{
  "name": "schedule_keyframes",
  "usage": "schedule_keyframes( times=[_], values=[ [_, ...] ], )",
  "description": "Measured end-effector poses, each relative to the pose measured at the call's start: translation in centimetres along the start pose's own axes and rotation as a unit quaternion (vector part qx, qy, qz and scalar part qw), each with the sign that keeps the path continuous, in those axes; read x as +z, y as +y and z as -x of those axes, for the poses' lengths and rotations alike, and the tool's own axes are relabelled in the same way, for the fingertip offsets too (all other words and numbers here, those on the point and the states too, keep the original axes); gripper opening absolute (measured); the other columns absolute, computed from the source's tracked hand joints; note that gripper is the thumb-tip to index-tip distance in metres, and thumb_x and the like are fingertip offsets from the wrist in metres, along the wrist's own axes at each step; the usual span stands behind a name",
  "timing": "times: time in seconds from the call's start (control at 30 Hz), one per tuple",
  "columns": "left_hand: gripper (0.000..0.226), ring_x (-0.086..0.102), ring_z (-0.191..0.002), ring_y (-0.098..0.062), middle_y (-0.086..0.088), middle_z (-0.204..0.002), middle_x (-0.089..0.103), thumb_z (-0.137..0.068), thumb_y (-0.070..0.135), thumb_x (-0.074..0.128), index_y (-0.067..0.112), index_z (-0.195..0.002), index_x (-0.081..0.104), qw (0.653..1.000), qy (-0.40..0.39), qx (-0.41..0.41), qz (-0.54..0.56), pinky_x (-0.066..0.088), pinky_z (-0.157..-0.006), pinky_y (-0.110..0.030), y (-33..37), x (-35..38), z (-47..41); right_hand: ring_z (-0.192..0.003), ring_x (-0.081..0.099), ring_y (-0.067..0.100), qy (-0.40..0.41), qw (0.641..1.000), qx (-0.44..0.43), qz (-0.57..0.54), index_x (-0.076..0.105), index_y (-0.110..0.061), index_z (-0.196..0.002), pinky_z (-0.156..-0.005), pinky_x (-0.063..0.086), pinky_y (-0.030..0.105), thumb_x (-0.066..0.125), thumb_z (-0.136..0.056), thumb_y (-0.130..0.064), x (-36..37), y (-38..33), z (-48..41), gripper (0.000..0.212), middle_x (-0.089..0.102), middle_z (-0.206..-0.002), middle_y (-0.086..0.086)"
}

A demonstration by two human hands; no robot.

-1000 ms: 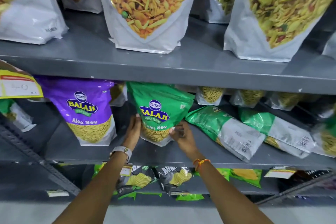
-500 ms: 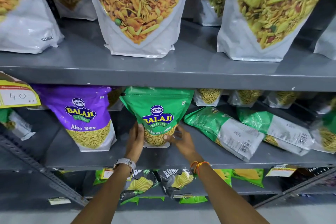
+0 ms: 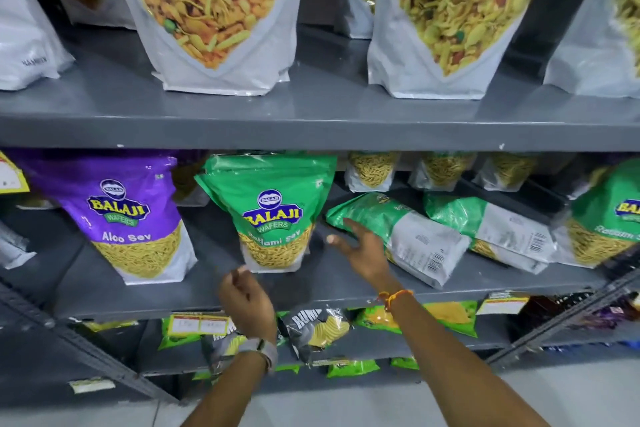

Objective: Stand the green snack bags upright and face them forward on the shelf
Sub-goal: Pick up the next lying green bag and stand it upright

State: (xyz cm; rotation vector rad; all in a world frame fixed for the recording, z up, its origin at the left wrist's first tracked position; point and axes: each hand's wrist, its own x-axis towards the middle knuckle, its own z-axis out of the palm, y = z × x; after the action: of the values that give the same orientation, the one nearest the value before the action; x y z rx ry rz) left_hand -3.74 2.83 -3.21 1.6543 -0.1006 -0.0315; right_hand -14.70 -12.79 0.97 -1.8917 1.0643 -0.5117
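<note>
- Green snack bags are your job here: one upright green bag [image 3: 273, 211] stands on the middle shelf [image 3: 311, 291] with its label facing you, just right of the purple bag [image 3: 128, 215].
- Right of that upright green bag, a fallen green bag [image 3: 394, 236] lies on its side, back panel and barcode up. Its long axis runs from its top end, nearest the upright bag, down toward the shelf's front edge on the right.
- A second fallen green bag [image 3: 491, 229] lies beyond it, farther right, on much the same slant.
- Your right hand [image 3: 363, 250] is spread and empty, fingers [image 3: 349, 224] at the first fallen bag's top end; contact there is too close to call.
- Your left hand [image 3: 247, 302] is loosely curled, holding nothing, below and in front of the upright green bag, apart from it.
- Your right hand is clearly nearer, so I judge the next move is to take that top end and swing the bag up.
</note>
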Motion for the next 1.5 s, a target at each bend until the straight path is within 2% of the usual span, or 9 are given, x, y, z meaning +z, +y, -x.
schedule_keyframes(
  times=[0.13,0.23,0.5,0.7,0.83,1.0,1.23,1.37,1.5],
  values=[
    [0.022,0.05,-0.065,-0.025,-0.005,-0.068,0.053,-0.091,0.029,0.05,0.008,-0.084,0.052,0.983,-0.177,-0.046,-0.014,0.038,-0.064,-0.039,1.5,3.4,8.1,-0.1,0.062,0.04,0.143,0.985,-0.002,0.092,0.06,-0.001,-0.111,-0.084,0.049,0.042,0.062,-0.085,-0.025,-7.9,2.4,-1.5,0.036,0.066,-0.109,0.027],
    [0.033,0.061,-0.091,-0.035,-0.02,-0.094,0.066,-0.091,0.03,0.051,-0.001,-0.097,0.058,0.955,-0.267,-0.105,-0.072,0.044,-0.079,-0.044,2.9,9.2,9.7,-0.088,0.063,0.045,0.115,0.972,-0.009,0.204,0.066,0.002,-0.087,-0.074,0.049,0.046,0.055,-0.085,-0.01,-12.0,3.9,-2.8,0.016,0.068,-0.093,0.031],
    [0.07,0.048,-0.122,-0.039,-0.026,-0.133,0.05,-0.085,0.055,0.047,-0.004,-0.122,0.051,0.915,-0.272,-0.233,-0.184,0.039,-0.101,-0.039,3.7,20.4,9.5,-0.085,0.064,0.043,0.032,0.946,-0.056,0.317,0.062,0.002,-0.084,-0.072,0.053,0.045,0.047,-0.085,-0.016,-14.8,5.2,-4.6,0.024,0.068,-0.092,0.029],
    [0.052,0.05,-0.122,-0.036,-0.017,-0.137,0.051,-0.083,0.039,0.058,0.008,-0.124,0.053,0.917,-0.282,-0.195,-0.205,0.042,-0.101,-0.04,3.7,22.7,10.9,-0.093,0.066,0.036,-0.006,0.94,-0.045,0.339,0.066,0.0,-0.093,-0.077,0.055,0.04,0.047,-0.09,-0.024,-14.7,6.1,-5.0,0.03,0.07,-0.1,0.023],
    [0.042,0.053,-0.118,-0.035,-0.016,-0.133,0.055,-0.084,0.032,0.057,0.011,-0.12,0.057,0.916,-0.277,-0.184,-0.226,0.044,-0.098,-0.038,3.3,23.1,11.3,-0.097,0.064,0.036,-0.034,0.952,-0.042,0.302,0.067,-0.004,-0.097,-0.081,0.054,0.04,0.048,-0.088,-0.02,-14.7,6.7,-5.0,0.026,0.069,-0.103,0.022],
    [0.031,0.066,-0.089,-0.028,-0.018,-0.097,0.07,-0.063,0.016,0.08,0.002,-0.088,0.069,0.939,-0.209,-0.266,-0.06,0.054,-0.083,-0.041,3.2,21.5,11.3,-0.084,0.065,0.037,0.0,0.986,-0.018,0.166,0.068,-0.005,-0.08,-0.069,0.05,0.034,0.055,-0.084,-0.016,-15.3,7.1,-4.7,0.018,0.07,-0.09,0.025],
    [0.006,0.064,-0.069,-0.012,-0.007,-0.084,0.067,-0.08,-0.001,0.065,0.004,-0.082,0.062,0.953,-0.24,-0.179,0.043,0.049,-0.054,-0.01,4.1,17.4,9.6,-0.084,0.066,0.035,-0.007,0.996,0.074,0.04,0.064,-0.002,-0.094,-0.064,0.046,0.033,0.064,-0.082,-0.033,-14.7,7.9,-4.0,0.034,0.071,-0.088,0.02],
    [0.031,0.063,-0.1,-0.026,-0.009,-0.107,0.068,-0.082,0.003,0.064,0.003,-0.112,0.059,0.937,-0.309,-0.147,0.069,0.056,-0.081,-0.026,4.0,16.3,8.1,-0.094,0.066,0.03,0.031,0.996,0.084,-0.029,0.07,-0.006,-0.099,-0.07,0.044,0.027,0.067,-0.08,-0.016,-13.9,7.4,-4.1,0.022,0.073,-0.097,0.017],
    [0.055,0.055,-0.118,-0.032,-0.019,-0.131,0.055,-0.081,0.003,0.064,0.001,-0.132,0.042,0.928,-0.34,-0.134,0.071,0.041,-0.105,-0.05,5.7,16.9,6.7,-0.092,0.063,0.015,0.083,0.994,0.026,-0.073,0.073,0.0,-0.09,-0.075,0.048,0.016,0.061,-0.075,0.008,-14.5,6.1,-4.4,0.021,0.074,-0.096,0.017]
  ],
)
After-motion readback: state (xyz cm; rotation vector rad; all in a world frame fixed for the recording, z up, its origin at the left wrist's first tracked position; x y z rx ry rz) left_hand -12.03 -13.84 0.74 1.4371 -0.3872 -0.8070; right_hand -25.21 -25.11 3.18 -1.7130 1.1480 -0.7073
